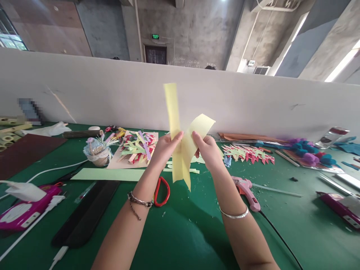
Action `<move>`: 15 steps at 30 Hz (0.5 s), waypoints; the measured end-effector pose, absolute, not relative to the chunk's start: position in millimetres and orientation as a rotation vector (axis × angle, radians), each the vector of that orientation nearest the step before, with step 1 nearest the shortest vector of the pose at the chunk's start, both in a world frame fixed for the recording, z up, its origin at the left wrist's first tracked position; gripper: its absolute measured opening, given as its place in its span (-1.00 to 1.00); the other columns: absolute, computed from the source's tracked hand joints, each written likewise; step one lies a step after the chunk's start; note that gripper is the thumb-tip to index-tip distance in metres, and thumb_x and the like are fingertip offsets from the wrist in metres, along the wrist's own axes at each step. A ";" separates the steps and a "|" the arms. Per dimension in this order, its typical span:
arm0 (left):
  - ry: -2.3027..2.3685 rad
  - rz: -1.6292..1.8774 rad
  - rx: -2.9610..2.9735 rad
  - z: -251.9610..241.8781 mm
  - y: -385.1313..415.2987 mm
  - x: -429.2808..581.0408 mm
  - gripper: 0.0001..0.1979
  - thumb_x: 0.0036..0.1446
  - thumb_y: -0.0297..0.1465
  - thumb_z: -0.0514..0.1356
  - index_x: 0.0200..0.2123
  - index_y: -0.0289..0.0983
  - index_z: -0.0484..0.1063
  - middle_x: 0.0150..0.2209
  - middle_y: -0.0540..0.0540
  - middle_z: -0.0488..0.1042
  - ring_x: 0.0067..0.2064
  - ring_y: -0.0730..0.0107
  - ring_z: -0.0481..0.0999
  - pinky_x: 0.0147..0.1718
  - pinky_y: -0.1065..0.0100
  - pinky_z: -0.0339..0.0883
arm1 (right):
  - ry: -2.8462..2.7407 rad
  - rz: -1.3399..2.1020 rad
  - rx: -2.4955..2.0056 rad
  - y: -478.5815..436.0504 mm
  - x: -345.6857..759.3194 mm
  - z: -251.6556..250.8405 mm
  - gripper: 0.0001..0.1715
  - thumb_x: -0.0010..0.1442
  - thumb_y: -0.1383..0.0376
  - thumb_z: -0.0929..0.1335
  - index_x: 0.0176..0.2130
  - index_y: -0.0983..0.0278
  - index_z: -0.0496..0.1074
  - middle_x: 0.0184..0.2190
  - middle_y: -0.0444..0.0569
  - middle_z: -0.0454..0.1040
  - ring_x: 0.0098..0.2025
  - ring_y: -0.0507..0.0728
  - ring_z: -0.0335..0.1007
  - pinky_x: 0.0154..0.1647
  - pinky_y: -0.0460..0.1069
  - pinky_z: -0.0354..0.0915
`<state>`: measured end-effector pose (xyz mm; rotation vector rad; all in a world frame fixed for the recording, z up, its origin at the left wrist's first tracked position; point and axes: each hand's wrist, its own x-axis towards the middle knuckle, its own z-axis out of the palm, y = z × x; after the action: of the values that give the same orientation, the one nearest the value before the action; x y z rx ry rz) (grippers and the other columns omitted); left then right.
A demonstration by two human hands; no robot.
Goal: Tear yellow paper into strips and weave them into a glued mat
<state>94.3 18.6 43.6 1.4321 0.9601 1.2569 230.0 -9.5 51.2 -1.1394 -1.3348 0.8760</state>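
Observation:
Above the table, my left hand (pixel 165 148) pinches a narrow pale yellow paper strip (pixel 171 103) that stands upright. A wider yellow paper piece (pixel 203 123), its top curling to the right, is pinched between the thumb and fingers of my right hand (pixel 207 148). Below my thumbs the two papers meet or overlap; I cannot tell whether they are joined. Under my left wrist lie scissors, of which the red handle (pixel 162 192) shows. A pale green paper strip (pixel 109 174) lies behind my left forearm. Right of my right forearm rests a pink glue gun (pixel 247 191).
Several cut paper strips (pixel 140 144) are piled at the back. Near them stands a small wrapped pot (pixel 98 150). Woven red and green paper (pixel 250 153) and blue and purple pompoms (pixel 311 158) lie at the right. A magenta power strip (pixel 25 210) and cables occupy the left.

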 end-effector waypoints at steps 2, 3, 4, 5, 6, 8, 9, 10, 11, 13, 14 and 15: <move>0.928 1.160 1.493 44.6 17.0 93.4 -0.58 -0.12 -0.04 0.22 -0.37 -0.30 0.47 -0.43 -0.10 0.51 -0.37 0.27 0.48 -0.46 0.41 0.31 | -1.284 0.872 -1.115 -7.2 232.3 49.4 -0.46 0.11 -0.02 0.24 -0.67 0.30 0.23 -0.82 -0.18 0.19 -0.77 -0.09 0.04 -0.73 -0.14 -0.02; 0.931 1.153 1.524 44.6 16.3 93.5 -0.59 -0.11 -0.04 0.22 -0.38 -0.30 0.46 -0.43 -0.09 0.50 -0.38 0.28 0.47 -0.46 0.41 0.29 | -1.255 0.868 -1.107 -6.1 233.4 48.6 -0.46 0.10 -0.03 0.25 -0.67 0.29 0.22 -0.82 -0.18 0.18 -0.77 -0.09 0.04 -0.73 -0.14 -0.02; 0.948 1.174 1.553 44.2 15.7 93.9 -0.59 -0.09 -0.05 0.20 -0.40 -0.30 0.46 -0.45 -0.08 0.49 -0.40 0.31 0.45 -0.47 0.42 0.27 | -1.231 0.868 -1.101 -5.1 234.3 47.9 -0.46 0.08 -0.04 0.26 -0.67 0.29 0.21 -0.82 -0.18 0.18 -0.76 -0.09 0.03 -0.73 -0.13 -0.01; 0.972 1.211 1.585 43.7 15.1 94.6 -0.60 -0.06 -0.05 0.18 -0.43 -0.31 0.44 -0.47 -0.06 0.47 -0.42 0.34 0.42 -0.48 0.43 0.24 | -1.213 0.870 -1.096 -4.4 235.1 47.4 -0.46 0.07 -0.05 0.26 -0.67 0.28 0.21 -0.82 -0.19 0.17 -0.76 -0.09 0.04 -0.72 -0.13 0.00; 0.995 1.251 1.623 43.2 14.6 95.4 -0.60 -0.04 -0.05 0.15 -0.47 -0.31 0.43 -0.49 -0.04 0.45 -0.45 0.37 0.39 -0.50 0.44 0.21 | -1.210 0.879 -1.093 -4.2 235.5 47.2 -0.46 0.07 -0.06 0.25 -0.66 0.28 0.22 -0.81 -0.18 0.18 -0.75 -0.08 0.05 -0.71 -0.13 0.02; 1.037 1.326 1.698 42.7 13.7 97.1 -0.60 0.01 -0.07 0.12 -0.53 -0.31 0.38 -0.56 0.01 0.37 -0.50 0.44 0.31 -0.54 0.46 0.13 | -1.245 0.907 -1.096 -5.0 235.3 47.8 -0.47 0.08 -0.06 0.24 -0.64 0.28 0.25 -0.79 -0.17 0.22 -0.73 -0.07 0.09 -0.69 -0.13 0.06; 1.056 1.358 1.724 42.6 13.3 97.8 -0.61 0.02 -0.08 0.11 -0.55 -0.31 0.36 -0.59 0.03 0.32 -0.52 0.47 0.27 -0.55 0.47 0.09 | -1.279 0.918 -1.106 -6.1 234.7 48.6 -0.48 0.09 -0.05 0.24 -0.63 0.29 0.26 -0.78 -0.16 0.23 -0.73 -0.07 0.11 -0.68 -0.13 0.07; 1.075 1.389 1.738 42.6 13.0 98.3 -0.61 0.03 -0.09 0.11 -0.57 -0.31 0.33 -0.61 0.04 0.28 -0.53 0.49 0.24 -0.57 0.47 0.06 | -1.316 0.922 -1.123 -7.5 233.8 49.6 -0.48 0.10 -0.02 0.24 -0.64 0.29 0.27 -0.78 -0.15 0.24 -0.72 -0.06 0.12 -0.67 -0.13 0.08; 1.094 1.419 1.739 42.6 12.9 98.7 -0.61 0.04 -0.10 0.11 -0.58 -0.31 0.32 -0.63 0.05 0.24 -0.54 0.50 0.21 -0.57 0.47 0.04 | -1.349 0.920 -1.147 -8.9 232.8 50.7 -0.49 0.11 0.00 0.24 -0.65 0.30 0.27 -0.79 -0.15 0.24 -0.72 -0.07 0.11 -0.66 -0.13 0.09; 1.122 1.468 1.716 42.1 13.0 99.0 -0.62 0.04 -0.11 0.11 -0.59 -0.31 0.31 -0.63 0.06 0.22 -0.54 0.51 0.20 -0.57 0.48 0.04 | -1.390 0.902 -1.183 -11.3 230.8 52.5 -0.48 0.13 0.05 0.23 -0.69 0.31 0.26 -0.80 -0.15 0.24 -0.73 -0.08 0.09 -0.66 -0.13 0.09; 1.131 1.484 1.699 41.6 13.4 99.0 -0.62 0.04 -0.11 0.11 -0.59 -0.31 0.31 -0.63 0.06 0.22 -0.54 0.51 0.21 -0.57 0.48 0.05 | -1.400 0.895 -1.186 -12.0 230.0 52.9 -0.48 0.13 0.07 0.22 -0.69 0.32 0.26 -0.81 -0.15 0.23 -0.74 -0.08 0.09 -0.66 -0.13 0.08; 1.137 1.492 1.680 41.0 13.9 99.1 -0.62 0.04 -0.10 0.11 -0.58 -0.31 0.32 -0.63 0.06 0.24 -0.54 0.51 0.22 -0.57 0.49 0.06 | -1.406 0.891 -1.181 -12.3 229.6 52.9 -0.48 0.14 0.07 0.22 -0.69 0.32 0.26 -0.81 -0.15 0.24 -0.74 -0.09 0.08 -0.66 -0.14 0.08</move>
<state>99.1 13.9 41.0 1.6799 1.1372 1.4921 229.6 -12.3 52.9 -1.1810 -1.4058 0.8914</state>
